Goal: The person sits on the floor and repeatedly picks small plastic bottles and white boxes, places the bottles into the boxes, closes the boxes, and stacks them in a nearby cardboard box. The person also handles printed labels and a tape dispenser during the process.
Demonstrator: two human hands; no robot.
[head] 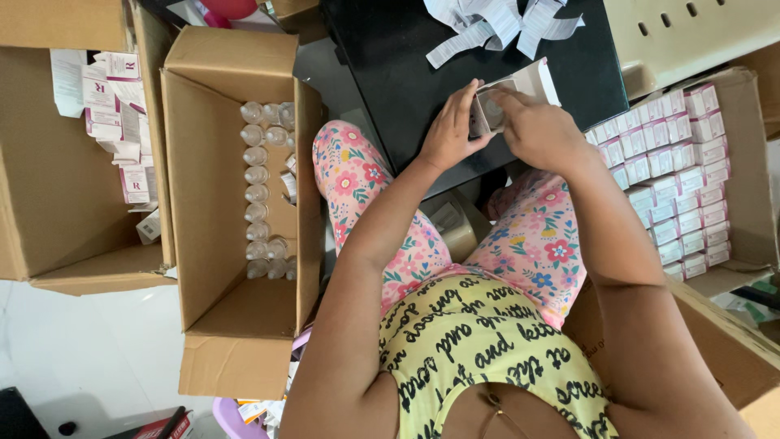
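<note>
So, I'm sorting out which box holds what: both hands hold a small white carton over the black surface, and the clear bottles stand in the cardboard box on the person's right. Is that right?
Not quite. The head view shows the clear bottles in the cardboard box on the person's left. Otherwise correct: left hand and right hand hold the small white carton over the black surface.

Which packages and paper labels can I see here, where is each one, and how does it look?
Small carton: white, flap open, held by both hands over the black table.
Paper slips: white folded heap, table's far edge.
Stacked cartons: white-pink rows, right cardboard box.
Clear bottles: column, middle box.
Flat cartons: white, loose, left box.
</note>
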